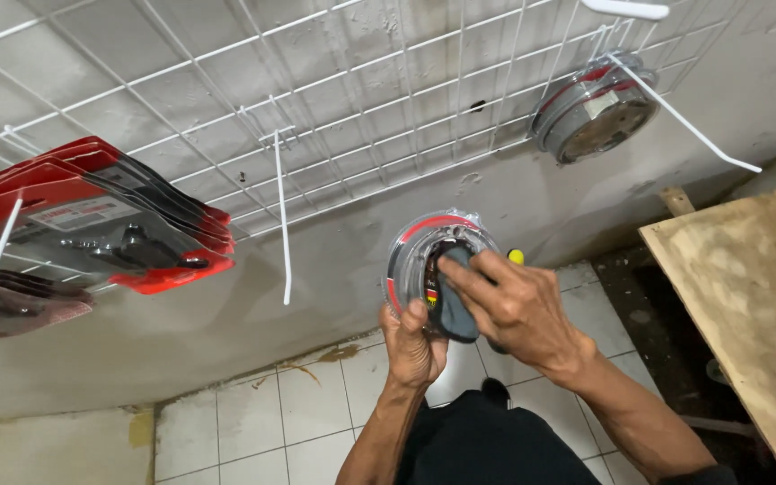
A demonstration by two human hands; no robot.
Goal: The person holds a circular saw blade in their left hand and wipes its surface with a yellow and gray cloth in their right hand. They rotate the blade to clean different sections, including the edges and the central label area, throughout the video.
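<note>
1. The round clear pack (424,260) with its red-and-grey rim sits in front of the wall, below the white wire grid (334,108) and lower left of the matching pack hanging on a hook (595,112).
2. My left hand (410,346) cups it from below, thumb hooked over the lower rim, the other fingers hidden behind. That grip looks thin; a hard push could pop the pack out onto the floor tiles (316,413).
3. My right hand (518,305) lies across its face, fingers pressed together on a dark grey cloth (453,305). The cloth could slide off the slick plastic.
4. Both forearms rise from below the pack, wrists bent toward it.
5. The long white hook (282,216), left of the pack, could catch my sleeve.
</note>
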